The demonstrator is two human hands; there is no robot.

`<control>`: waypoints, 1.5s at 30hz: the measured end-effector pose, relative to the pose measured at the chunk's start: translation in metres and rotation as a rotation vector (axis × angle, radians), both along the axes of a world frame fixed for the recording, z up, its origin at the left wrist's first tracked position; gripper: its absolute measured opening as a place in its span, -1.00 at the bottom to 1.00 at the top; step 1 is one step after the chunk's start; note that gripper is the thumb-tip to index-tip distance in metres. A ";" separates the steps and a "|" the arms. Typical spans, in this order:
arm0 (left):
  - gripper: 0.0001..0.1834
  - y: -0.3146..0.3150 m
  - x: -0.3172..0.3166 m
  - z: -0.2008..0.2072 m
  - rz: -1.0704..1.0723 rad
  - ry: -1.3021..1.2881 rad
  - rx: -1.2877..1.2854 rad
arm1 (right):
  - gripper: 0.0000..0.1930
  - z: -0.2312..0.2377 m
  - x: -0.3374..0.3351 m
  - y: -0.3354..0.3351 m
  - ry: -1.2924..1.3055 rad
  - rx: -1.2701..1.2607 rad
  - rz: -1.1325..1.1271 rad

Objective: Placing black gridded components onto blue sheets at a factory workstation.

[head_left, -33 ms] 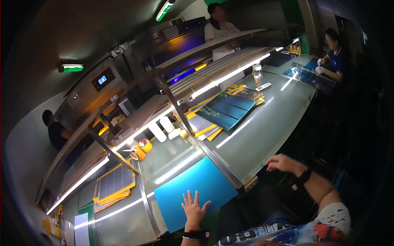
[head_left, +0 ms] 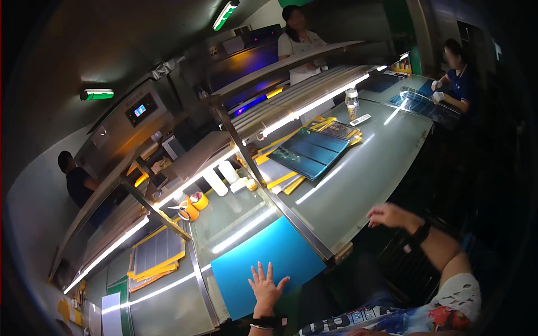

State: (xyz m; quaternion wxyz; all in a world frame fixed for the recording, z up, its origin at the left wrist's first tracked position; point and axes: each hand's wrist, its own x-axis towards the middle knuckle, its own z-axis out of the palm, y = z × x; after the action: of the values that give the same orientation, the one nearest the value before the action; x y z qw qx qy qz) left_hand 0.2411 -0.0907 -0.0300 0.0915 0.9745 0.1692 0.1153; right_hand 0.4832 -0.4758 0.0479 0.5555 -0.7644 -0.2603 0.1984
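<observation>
Blue sheet point(head_left: 272, 246), lower centre: left hand point(head_left: 267, 290) flat upon it, fingers wide; even palm pressure should steady it. Right hand point(head_left: 388, 215), lower right: fingers bent, grip unclear.

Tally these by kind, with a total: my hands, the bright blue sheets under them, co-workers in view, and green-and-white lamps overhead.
Hands (left hand, right hand): 2
Bright blue sheet, under the left hand only: 1
Co-workers: 3
Green-and-white lamps: 2
Total: 8
</observation>
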 end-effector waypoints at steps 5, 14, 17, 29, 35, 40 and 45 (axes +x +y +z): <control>-0.07 -0.003 -0.005 -0.022 0.025 0.092 -0.056 | -0.76 0.107 0.105 -0.026 -0.393 -0.287 -0.020; -0.12 -0.002 -0.028 -0.017 0.035 0.046 -0.119 | -0.63 0.208 0.229 0.113 -1.026 -0.364 -0.224; -0.07 -0.004 -0.024 -0.011 0.050 0.091 -0.140 | -0.52 0.194 0.262 0.180 -1.314 -0.271 -0.275; -0.05 0.002 -0.029 -0.027 0.058 -0.003 -0.318 | -0.18 0.157 0.321 0.375 -1.443 -0.448 -0.298; -0.09 -0.008 -0.029 0.000 0.074 0.228 -0.193 | -0.73 0.146 0.323 0.330 -1.570 -0.385 -0.285; -0.12 0.040 -0.021 0.009 -0.008 0.116 -0.500 | -0.71 0.151 0.214 0.227 -1.732 -0.146 -0.221; -0.05 0.013 0.061 0.104 -0.266 -0.178 -1.957 | -0.64 0.134 0.060 0.124 -1.623 -0.209 -0.133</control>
State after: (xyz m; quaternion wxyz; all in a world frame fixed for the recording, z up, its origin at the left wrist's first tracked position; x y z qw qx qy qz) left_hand 0.3017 -0.0777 0.0742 0.8807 0.4681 0.0715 -0.0139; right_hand 0.5429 -0.3522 0.1822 0.1308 -0.7318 -0.5153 -0.4264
